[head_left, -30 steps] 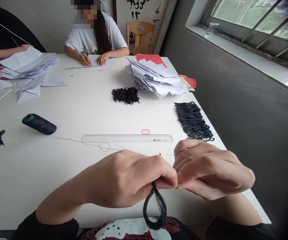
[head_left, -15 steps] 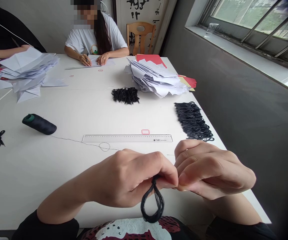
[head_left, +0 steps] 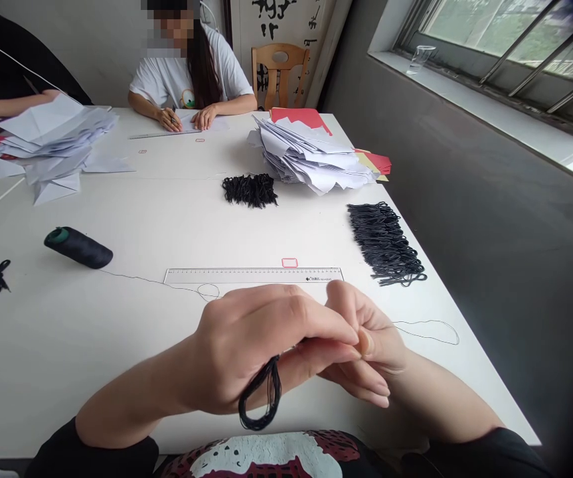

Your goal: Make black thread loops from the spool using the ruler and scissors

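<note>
My left hand (head_left: pixel 266 338) is closed on a bundle of black thread (head_left: pixel 260 397), whose looped end hangs below the palm. Thumb and forefinger of my right hand (head_left: pixel 366 345) pinch together right against my left fingertips; the thread between them is too fine to make out. A thin loose loop of thread (head_left: pixel 433 323) lies on the table beyond my right wrist. At the left, a spool of black thread (head_left: pixel 80 247) rests on its side, its strand running toward my hands. Behind them lies a clear ruler (head_left: pixel 253 275).
Looped black thread bundles (head_left: pixel 383 239) lie in a row at the right edge, with a smaller pile (head_left: pixel 249 190) farther back. A knotted thread piece (head_left: pixel 1 277) lies far left. Paper stacks (head_left: pixel 311 156) stand behind. A co-worker (head_left: pixel 191 79) writes across the white table (head_left: pixel 131 318).
My right hand has turned and moved left, its fingers now pinching at my left fingertips. My left hand and the hanging loop have shifted left. The loose thread loop at right has come into view.
</note>
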A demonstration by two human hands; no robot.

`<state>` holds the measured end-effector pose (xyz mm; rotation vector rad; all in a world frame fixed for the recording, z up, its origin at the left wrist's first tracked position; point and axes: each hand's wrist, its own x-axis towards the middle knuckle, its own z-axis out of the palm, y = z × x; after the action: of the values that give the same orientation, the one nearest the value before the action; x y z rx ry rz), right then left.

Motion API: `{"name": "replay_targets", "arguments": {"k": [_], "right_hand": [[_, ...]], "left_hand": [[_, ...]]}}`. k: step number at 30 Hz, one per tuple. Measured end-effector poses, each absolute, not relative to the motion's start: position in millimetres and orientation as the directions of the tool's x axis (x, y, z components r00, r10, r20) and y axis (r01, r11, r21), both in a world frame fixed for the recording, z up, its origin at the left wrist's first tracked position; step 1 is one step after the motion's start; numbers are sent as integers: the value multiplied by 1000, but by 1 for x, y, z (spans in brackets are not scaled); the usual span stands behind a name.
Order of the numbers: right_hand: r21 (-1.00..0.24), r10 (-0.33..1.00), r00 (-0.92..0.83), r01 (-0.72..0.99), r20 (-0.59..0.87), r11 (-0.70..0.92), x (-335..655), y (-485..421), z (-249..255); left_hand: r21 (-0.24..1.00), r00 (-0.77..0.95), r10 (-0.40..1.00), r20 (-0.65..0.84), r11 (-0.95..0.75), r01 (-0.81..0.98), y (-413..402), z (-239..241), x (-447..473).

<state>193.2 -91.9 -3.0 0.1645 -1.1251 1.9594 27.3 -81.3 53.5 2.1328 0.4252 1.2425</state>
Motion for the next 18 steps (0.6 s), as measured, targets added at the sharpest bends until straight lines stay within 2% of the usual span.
{"name": "replay_targets", "arguments": {"k": [3, 6, 13, 16, 18], "right_hand": [[-531, 597, -617, -774, 512, -344, 183, -94, -6], [-502, 622, -625, -770, 472, -394, 182, -98, -6], [-535, 608, -650, -746, 456, -397, 187, -94, -4], [-558, 621, -647, -741, 443, -374, 188, -92, -2], [-580, 654, -656, -718, 376, -386, 189, -93, 1]], "left_hand": [[659, 518, 552, 654, -751, -31, -82, 54, 27], [673, 534, 558, 636, -739, -29, -84, 52, 26], [713, 537, 605, 588, -701, 10, -89, 51, 25], [681, 534, 598, 597, -730, 57, -91, 48, 24], [639, 542, 578, 610, -763, 95, -91, 45, 24]]}}
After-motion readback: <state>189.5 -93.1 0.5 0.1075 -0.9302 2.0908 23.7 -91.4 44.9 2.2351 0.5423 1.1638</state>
